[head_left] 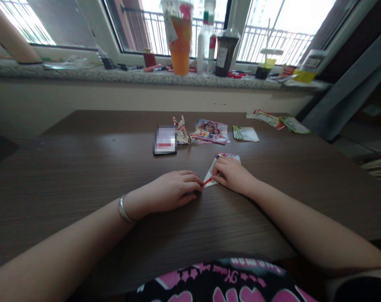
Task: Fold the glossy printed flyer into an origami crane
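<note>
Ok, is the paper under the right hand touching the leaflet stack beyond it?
Apart: the head view shows a strip of bare table between the paper and the leaflet stack.

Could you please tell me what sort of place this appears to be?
Probably a room in a home: a brown table stands by a stone windowsill that bears an orange drink, and a railing shows outside.

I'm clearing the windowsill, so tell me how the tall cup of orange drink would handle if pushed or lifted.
The tall cup may tip if pushed high up, being tall and narrower at its base. It would probably feel heavy, since orange drink fills much of it.
</note>
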